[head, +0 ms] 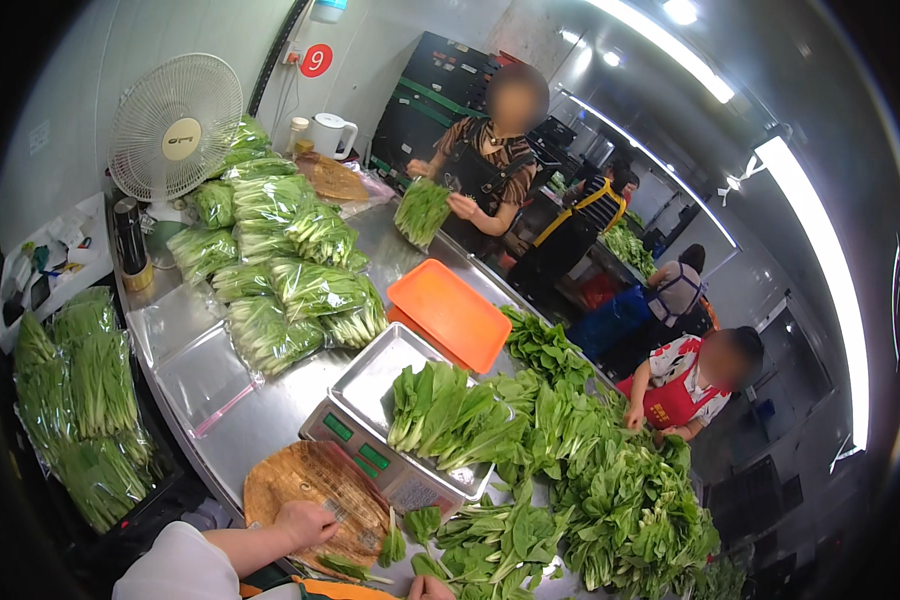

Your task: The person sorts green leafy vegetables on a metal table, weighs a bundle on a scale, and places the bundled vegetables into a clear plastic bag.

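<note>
My left hand rests with curled fingers over a brown, rounded sheet-like packet that bears print. Whether the fingers pinch anything is too small to tell. Only part of my right hand shows at the bottom edge, beside loose leafy greens; its fingertips are hidden. In front of me stands a digital scale with lit green displays. Its steel tray carries a bunch of leafy greens. A few single leaves lie between my hands.
Bagged greens are piled left of centre, near flat plastic bags and a fan. An orange tray sits behind the scale. Loose greens heap up rightward. Across the table, one person holds bagged greens; another, red-aproned, handles greens.
</note>
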`<state>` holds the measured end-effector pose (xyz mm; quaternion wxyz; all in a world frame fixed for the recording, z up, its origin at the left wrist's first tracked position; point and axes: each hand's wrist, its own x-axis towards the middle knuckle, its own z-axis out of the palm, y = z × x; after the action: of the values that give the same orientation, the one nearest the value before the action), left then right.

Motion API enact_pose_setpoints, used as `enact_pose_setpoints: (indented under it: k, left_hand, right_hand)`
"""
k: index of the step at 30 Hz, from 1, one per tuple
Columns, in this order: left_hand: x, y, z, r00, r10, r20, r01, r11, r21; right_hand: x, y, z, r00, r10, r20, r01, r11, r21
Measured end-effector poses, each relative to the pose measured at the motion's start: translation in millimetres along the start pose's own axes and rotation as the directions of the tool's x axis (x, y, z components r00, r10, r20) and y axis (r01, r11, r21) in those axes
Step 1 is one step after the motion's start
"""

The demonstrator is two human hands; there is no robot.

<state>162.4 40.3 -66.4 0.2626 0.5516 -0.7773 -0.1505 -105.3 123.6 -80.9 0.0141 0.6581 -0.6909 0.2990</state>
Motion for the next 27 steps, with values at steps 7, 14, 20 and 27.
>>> enact_pose_setpoints:
  k: [7,14,20,27]
  left_hand:
    - [-2.4,-5.5,4.7,1.000,0.014,-0.002,-0.014,1.000,-0.017]
    - [-4.6,-4.4,1.5,0.999,0.036,0.001,-0.036,0.999,0.018]
    - [2.2,-6.6,9.2,0.998,0.043,-0.052,-0.042,0.999,0.019]
    - [36.4,-22.3,-10.7,0.808,-0.374,0.456,0.532,0.796,-0.290]
  right_hand:
    - [-8.0,8.6,5.0,0.999,-0.031,0.044,0.033,0.999,-0.036]
    - [1.8,-9.4,-1.8,0.997,0.013,0.079,-0.011,1.000,-0.021]
    - [-0.3,0.9,5.2,0.998,0.037,0.041,-0.038,0.999,0.011]
    - [-8.4,13.7,19.7,0.995,0.097,-0.014,-0.097,0.994,-0.051]
